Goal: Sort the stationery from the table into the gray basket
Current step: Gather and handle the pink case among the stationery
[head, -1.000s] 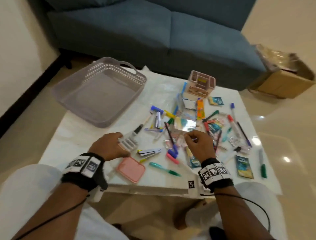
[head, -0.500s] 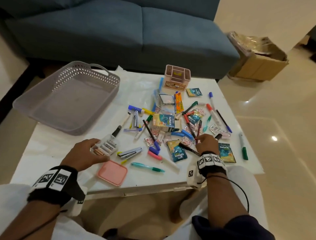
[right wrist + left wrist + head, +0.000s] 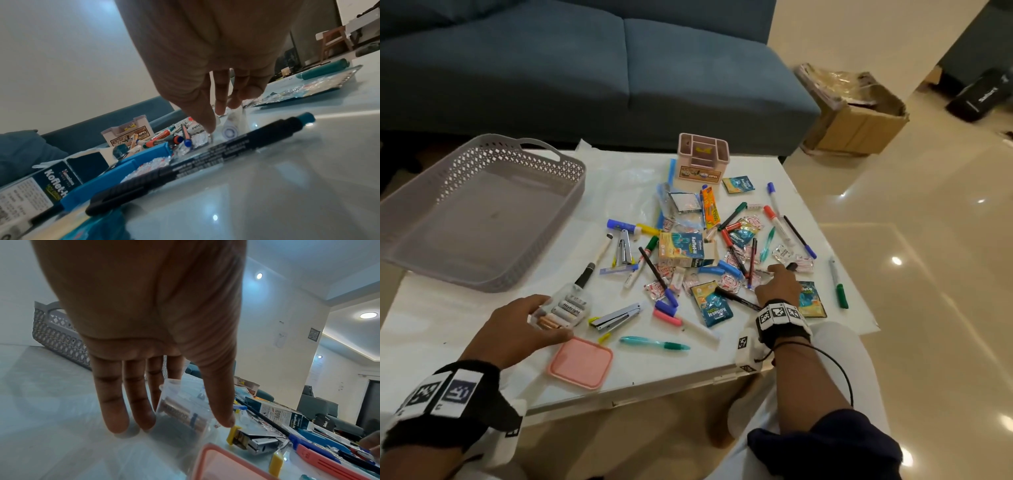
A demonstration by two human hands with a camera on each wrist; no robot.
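Reaching over the table (image 3: 465,329), the left hand (image 3: 517,329) had fingers and thumb straddling the clear battery case (image 3: 563,310), gripping its sides. The right hand (image 3: 777,286) pinched a small white item among the pens; which item, unclear. The basket (image 3: 431,260) sat far left.

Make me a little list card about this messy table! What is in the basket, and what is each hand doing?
gray basket: nothing in it yet
table: pens, markers, staplers and packets scattered
left hand: fingers and thumb around a clear battery case
right hand: fingertips reaching down among small packets beside a black marker
pink lid: flat near the front edge
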